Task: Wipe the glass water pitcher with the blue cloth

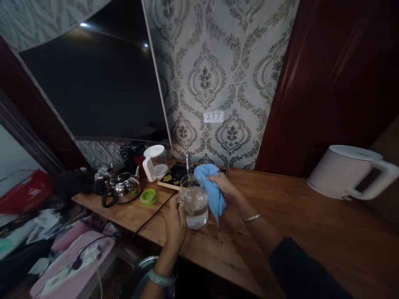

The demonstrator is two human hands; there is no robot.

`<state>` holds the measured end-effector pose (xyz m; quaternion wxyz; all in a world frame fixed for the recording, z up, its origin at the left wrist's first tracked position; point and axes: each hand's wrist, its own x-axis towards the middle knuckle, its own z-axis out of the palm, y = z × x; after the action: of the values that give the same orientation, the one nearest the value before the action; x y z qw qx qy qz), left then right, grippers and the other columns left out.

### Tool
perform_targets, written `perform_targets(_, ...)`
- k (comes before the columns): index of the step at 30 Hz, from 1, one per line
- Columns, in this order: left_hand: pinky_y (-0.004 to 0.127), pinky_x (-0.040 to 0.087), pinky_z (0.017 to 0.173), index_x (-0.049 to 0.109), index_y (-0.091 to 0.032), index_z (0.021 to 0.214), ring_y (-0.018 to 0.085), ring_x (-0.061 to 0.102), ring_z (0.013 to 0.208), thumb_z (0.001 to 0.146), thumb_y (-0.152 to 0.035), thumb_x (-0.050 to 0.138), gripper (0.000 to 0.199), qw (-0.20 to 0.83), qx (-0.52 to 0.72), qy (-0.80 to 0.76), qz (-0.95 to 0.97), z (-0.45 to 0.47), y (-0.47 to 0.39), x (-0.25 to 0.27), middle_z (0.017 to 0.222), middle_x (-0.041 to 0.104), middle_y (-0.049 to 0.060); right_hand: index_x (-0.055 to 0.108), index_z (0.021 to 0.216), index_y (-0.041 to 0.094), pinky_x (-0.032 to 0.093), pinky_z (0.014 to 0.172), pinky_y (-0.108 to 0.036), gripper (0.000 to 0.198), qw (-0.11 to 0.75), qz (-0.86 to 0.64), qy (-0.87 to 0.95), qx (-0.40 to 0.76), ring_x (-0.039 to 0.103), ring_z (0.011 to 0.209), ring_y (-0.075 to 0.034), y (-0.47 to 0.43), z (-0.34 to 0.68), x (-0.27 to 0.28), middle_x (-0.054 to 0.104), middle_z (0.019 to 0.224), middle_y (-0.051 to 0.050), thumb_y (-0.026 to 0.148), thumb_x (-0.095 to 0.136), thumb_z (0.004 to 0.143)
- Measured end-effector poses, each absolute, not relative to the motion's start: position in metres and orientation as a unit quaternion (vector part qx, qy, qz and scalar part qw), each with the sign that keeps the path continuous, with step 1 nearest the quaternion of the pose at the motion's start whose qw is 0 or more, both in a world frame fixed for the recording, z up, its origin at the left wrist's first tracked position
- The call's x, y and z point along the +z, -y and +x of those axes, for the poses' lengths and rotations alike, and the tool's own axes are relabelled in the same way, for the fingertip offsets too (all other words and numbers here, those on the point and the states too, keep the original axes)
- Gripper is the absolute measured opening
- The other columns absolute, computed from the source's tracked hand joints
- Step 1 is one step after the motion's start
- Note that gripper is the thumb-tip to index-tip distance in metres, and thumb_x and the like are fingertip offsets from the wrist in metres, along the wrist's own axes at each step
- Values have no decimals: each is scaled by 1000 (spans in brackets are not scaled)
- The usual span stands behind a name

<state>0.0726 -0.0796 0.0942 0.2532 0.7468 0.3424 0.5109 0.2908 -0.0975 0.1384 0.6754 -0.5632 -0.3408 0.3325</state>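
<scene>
On the wooden tabletop [299,216], the left hand [175,224] wraps its fingers around a glass jar [195,205]; the right hand [225,187] bunches a blue cloth [212,187], seemingly touching the jar's rim.

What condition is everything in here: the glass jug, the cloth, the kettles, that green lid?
glass jug: upright on the wooden counter, some water inside, gripped by the left hand
blue cloth: bunched in the right hand, against the jug's rim
steel kettle: upright
green lid: lying flat, off any vessel
white kettle: lid shut
</scene>
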Motion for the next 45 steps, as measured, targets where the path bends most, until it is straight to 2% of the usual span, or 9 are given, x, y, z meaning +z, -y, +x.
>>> perform_targets(7, 34, 52, 74, 57, -19, 113, 22, 68, 86, 98, -39, 39, 31, 252, 517, -345, 741, 74, 83, 98, 99, 70, 9, 69, 108, 22, 43, 104, -44, 36, 732, -594, 327, 60, 57, 113, -27, 148, 219, 91, 65, 119, -8, 35, 63, 75)
perform_targets(11, 34, 52, 76, 56, -19, 114, 22, 68, 86, 97, -44, 39, 34, 292, 509, -340, 735, 74, 83, 101, 98, 70, 8, 73, 113, 28, 41, 104, -50, 40, 613, -593, 520, -52, 50, 119, -31, 172, 178, 72, 59, 130, -9, 21, 66, 74)
perform_targets(15, 37, 52, 88, 56, -19, 115, 22, 66, 98, 97, -49, 39, 39, 322, 501, -305, 743, 69, 80, 105, 107, 69, 9, 75, 110, 30, 46, 99, -47, 46, 528, -587, 614, 32, 55, 111, -29, 188, 167, 64, 64, 122, -7, 13, 66, 69)
perform_targets(21, 48, 46, 102, 55, -19, 126, 28, 58, 116, 94, -54, 49, 48, 219, 584, -310, 717, 35, 111, 96, 123, 61, 14, 75, 98, 24, 54, 85, -37, 32, 692, -529, 448, 203, 65, 94, -24, 210, 170, 78, 69, 100, -5, 23, 65, 68)
perform_targets(24, 48, 51, 98, 46, -23, 140, 32, 58, 122, 86, -63, 58, 69, 267, 567, -258, 735, 17, 152, 81, 138, 53, 16, 73, 99, 23, 56, 80, -36, 32, 725, -494, 379, 294, 67, 86, -23, 224, 152, 94, 71, 94, -3, 32, 73, 69)
perform_targets(27, 48, 52, 100, 37, -24, 149, 34, 58, 126, 76, -63, 70, 90, 352, 510, -288, 730, 5, 184, 71, 145, 51, 18, 73, 101, 23, 56, 84, -39, 35, 704, -446, 360, 420, 68, 89, -25, 235, 129, 109, 74, 95, -4, 46, 75, 74)
perform_targets(30, 44, 54, 99, 46, -25, 144, 30, 63, 120, 83, -54, 67, 71, 384, 520, -381, 661, -11, 177, 73, 136, 61, 13, 72, 114, 26, 51, 98, -42, 49, 649, -376, 439, 494, 67, 105, -27, 236, 124, 120, 73, 111, -5, 59, 72, 78)
perform_targets(39, 40, 55, 97, 66, -22, 119, 26, 69, 107, 78, -36, 67, 43, 385, 562, -361, 637, -10, 17, 134, 118, 73, 9, 68, 122, 26, 46, 105, -48, 47, 692, -557, 428, 169, 58, 124, -29, 172, 214, 114, 65, 133, -10, 46, 65, 80)
perform_targets(45, 39, 55, 97, 71, -16, 103, 24, 71, 101, 70, -17, 62, 35, 381, 433, -276, 769, 61, -37, 165, 106, 77, 7, 56, 138, 22, 38, 114, -51, 70, 603, -607, 502, 123, 50, 135, -31, 130, 232, 94, 57, 144, -12, 37, 71, 71)
